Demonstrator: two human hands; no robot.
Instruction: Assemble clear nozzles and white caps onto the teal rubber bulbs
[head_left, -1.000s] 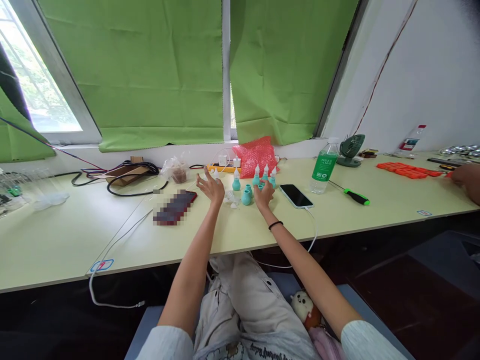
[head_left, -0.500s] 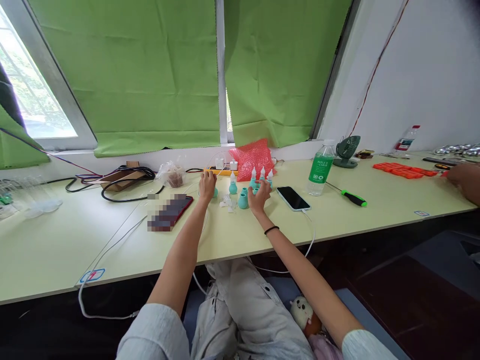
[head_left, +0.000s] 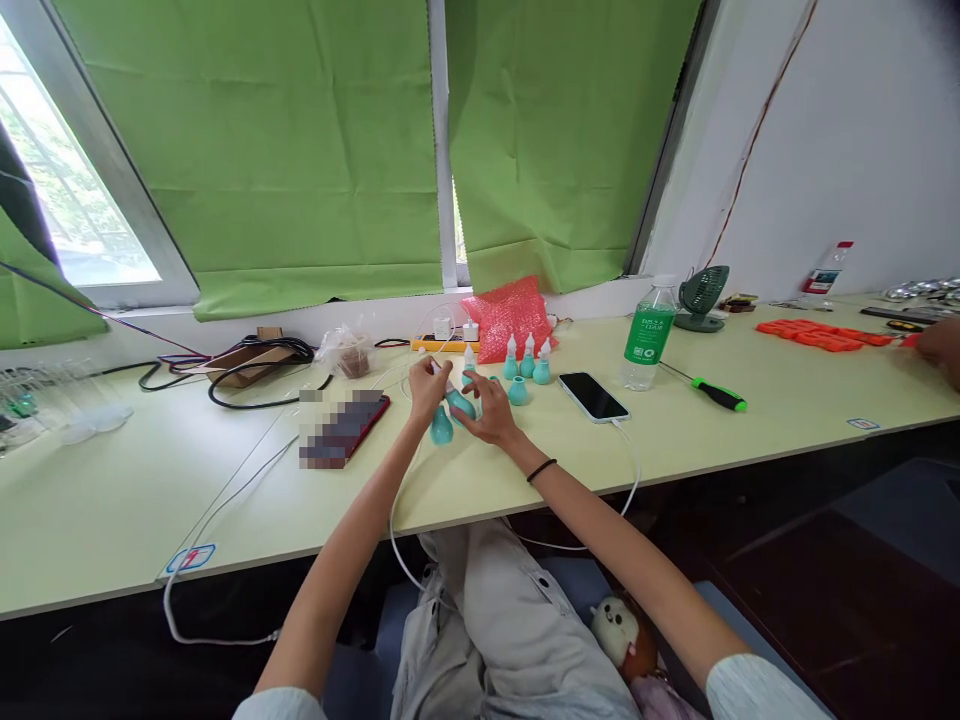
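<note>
Over the table my right hand (head_left: 491, 410) is closed on a teal rubber bulb (head_left: 460, 404), which is tilted to the upper left. My left hand (head_left: 426, 388) pinches a small white nozzle (head_left: 436, 368) at the mouth of that bulb. Below the left fingers is a second teal bulb (head_left: 441, 427); I cannot tell whether it stands on the table or touches the palm. Behind my hands stands a bulb with a white tip (head_left: 469, 362). Several tipped nasal aspirators (head_left: 528, 362) stand to the right, near an open-mouthed bulb (head_left: 517, 391). My right fingers partly hide other bulbs.
A white phone (head_left: 594, 397) on a cable, a green-labelled bottle (head_left: 648, 336) and a screwdriver (head_left: 716, 393) lie rightward. Behind are red bubble wrap (head_left: 504, 322) and a power strip (head_left: 435, 345). A dark phone (head_left: 343, 430) lies left. Another person's hand (head_left: 939, 350) is far right.
My right hand has moved left from the group of bulbs, bringing one bulb to my left hand. My left hand has come slightly nearer, and the two hands now meet.
</note>
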